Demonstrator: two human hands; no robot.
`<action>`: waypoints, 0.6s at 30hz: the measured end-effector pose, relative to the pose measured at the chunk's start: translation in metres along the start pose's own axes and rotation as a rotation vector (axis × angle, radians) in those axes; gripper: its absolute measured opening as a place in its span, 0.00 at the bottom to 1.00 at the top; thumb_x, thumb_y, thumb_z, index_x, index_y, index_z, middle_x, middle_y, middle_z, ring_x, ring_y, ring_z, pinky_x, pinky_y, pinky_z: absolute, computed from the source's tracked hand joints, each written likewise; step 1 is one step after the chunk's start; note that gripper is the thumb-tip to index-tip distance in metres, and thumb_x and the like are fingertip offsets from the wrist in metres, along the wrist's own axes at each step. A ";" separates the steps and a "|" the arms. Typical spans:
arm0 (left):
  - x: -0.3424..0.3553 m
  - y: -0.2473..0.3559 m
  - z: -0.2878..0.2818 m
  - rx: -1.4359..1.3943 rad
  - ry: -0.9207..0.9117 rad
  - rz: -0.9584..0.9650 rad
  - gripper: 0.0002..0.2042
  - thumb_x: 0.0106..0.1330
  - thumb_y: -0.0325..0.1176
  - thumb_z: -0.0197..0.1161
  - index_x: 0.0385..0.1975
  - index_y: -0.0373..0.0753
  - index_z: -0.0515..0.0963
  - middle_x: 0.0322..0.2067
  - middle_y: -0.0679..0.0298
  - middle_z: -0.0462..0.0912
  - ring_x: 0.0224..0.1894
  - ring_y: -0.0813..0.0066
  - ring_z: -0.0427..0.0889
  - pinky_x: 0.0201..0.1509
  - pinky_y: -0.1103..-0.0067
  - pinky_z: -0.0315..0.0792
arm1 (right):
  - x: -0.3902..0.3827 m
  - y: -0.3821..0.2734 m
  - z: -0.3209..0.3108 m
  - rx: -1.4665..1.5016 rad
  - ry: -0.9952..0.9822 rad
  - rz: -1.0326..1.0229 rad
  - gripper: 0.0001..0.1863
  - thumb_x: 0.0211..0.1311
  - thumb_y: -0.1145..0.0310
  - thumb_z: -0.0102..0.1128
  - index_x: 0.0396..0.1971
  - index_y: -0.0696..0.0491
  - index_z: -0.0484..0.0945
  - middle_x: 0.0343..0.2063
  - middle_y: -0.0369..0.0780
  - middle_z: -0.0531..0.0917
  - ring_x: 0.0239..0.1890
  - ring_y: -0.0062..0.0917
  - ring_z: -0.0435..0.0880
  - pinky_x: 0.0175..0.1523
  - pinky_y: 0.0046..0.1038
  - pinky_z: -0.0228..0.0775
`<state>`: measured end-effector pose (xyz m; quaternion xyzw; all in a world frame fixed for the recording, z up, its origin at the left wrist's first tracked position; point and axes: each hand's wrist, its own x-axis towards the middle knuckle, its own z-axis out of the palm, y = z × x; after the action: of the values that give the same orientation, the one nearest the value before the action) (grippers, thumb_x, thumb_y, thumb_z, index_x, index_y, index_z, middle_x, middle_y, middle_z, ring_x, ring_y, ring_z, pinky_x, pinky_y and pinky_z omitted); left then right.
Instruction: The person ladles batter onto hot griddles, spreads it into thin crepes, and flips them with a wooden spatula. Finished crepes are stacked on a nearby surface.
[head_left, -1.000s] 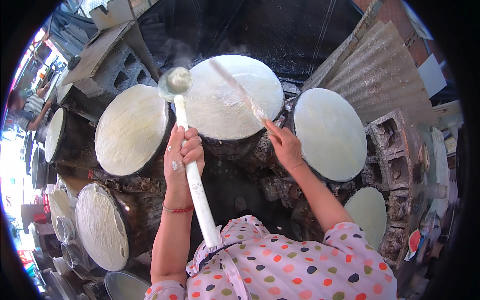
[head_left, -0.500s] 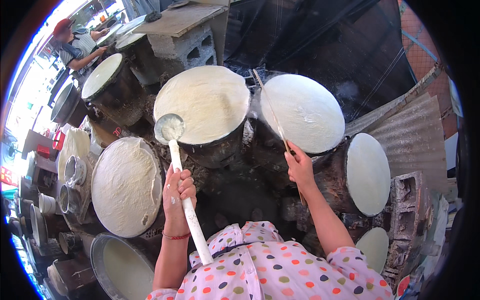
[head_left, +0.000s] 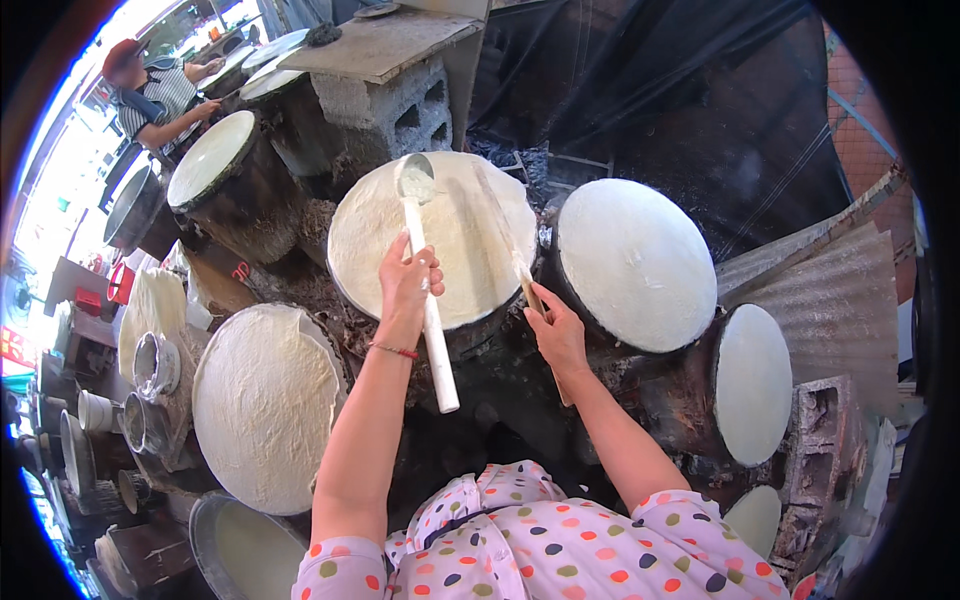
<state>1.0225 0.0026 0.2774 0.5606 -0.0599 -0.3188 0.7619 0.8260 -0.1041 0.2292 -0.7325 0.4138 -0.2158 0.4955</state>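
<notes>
My left hand is wrapped round the long white handle of a ladle. The ladle's metal bowl, with some pale batter in it, is over the middle round griddle, which a cream-coloured batter sheet covers. Between the fingers of my right hand is a long thin wooden stick, its far part lying across the right side of that same griddle. To the right stands another griddle with a whiter sheet. At the left, a griddle carries a sheet whose right edge is loose and folded.
Smaller white-topped griddles stand at the right, beside hollow blocks. A large pot of pale liquid sits at lower left. Concrete blocks under a board are behind. A co-worker handles griddles at far left.
My left hand has carried the ladle forward and right, over the middle griddle. My right hand has brought the stick left, from the right griddle to the middle one. The view has shifted slightly.
</notes>
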 end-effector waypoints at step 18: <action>0.010 -0.015 -0.022 0.295 0.176 -0.026 0.33 0.63 0.22 0.53 0.69 0.43 0.53 0.23 0.67 0.68 0.16 0.84 0.64 0.14 0.84 0.59 | 0.085 -0.025 -0.009 -0.713 -0.243 -0.319 0.21 0.57 0.63 0.57 0.53 0.39 0.76 0.36 0.46 0.83 0.40 0.41 0.82 0.45 0.41 0.73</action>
<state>1.0339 0.0125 0.2533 0.6928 -0.0319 -0.2659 0.6695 0.8774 -0.1745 0.2471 -0.9335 0.2826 -0.0449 0.2159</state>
